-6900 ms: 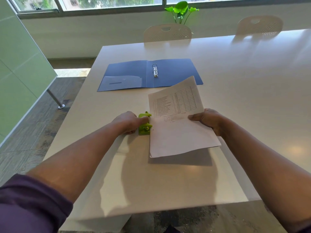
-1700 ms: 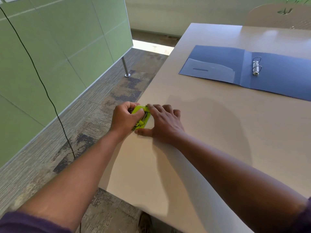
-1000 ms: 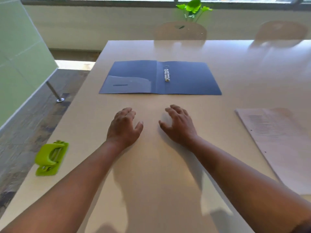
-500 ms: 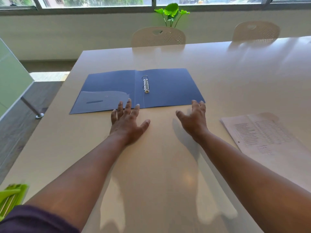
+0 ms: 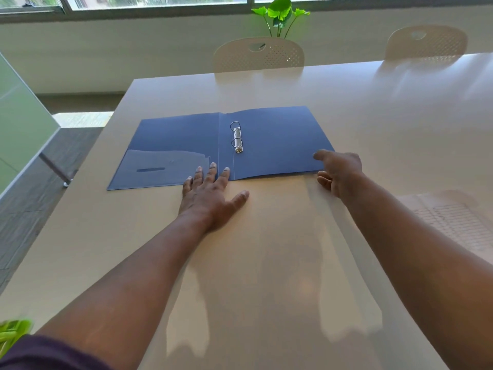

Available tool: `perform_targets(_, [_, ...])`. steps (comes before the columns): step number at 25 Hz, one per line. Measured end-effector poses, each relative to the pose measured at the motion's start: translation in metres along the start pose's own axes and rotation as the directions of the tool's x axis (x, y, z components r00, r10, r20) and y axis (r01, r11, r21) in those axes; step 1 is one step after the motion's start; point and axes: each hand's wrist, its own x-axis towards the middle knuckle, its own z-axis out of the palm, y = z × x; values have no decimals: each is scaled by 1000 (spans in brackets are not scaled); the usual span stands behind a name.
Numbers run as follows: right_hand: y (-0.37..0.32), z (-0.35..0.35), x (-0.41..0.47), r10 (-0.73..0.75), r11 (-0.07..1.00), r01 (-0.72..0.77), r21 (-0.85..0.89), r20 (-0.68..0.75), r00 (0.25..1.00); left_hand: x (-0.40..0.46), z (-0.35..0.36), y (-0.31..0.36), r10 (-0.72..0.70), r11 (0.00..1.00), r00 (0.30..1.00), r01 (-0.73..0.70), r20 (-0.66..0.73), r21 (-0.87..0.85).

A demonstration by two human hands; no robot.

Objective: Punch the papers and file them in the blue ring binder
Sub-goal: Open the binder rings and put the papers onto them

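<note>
Blue ring binder (image 5: 269, 145) open | left hand (image 5: 210, 198) fingertips on near edge | right hand (image 5: 338, 172) at right corner

— Where do your arms sit?

— Both of your bare forearms reach forward over the table from its near edge, roughly side by side, and a dark sleeve covers your left upper arm at the near left corner.

— And your left hand (image 5: 212, 198)?

— It lies palm down, fingers (image 5: 212, 170) straight and a little spread, thumb angled out toward the right. It holds nothing.

— Your right hand (image 5: 339, 172)?

— It is turned partly on its side, farther toward the right edge than the left. The thumb points out to the left, the other fingers curl loosely beneath. Whether they grip anything, you cannot tell.
</note>
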Motion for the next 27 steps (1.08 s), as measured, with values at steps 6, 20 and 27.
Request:
perform_targets(6, [16, 7, -2, -105, 934, 102, 343, -10, 994, -1, 1, -1, 5, 1000, 999, -5, -35, -1])
perform_targets(20, [72, 4, -90, -364, 920, 311, 238, 223, 905, -61, 1, 16, 147, 989, 981, -149, -123, -4])
perform_targets(27, [96, -31, -142, -345, 929, 326, 173, 93, 934, -130, 8, 30, 224, 974, 962, -228, -158, -11])
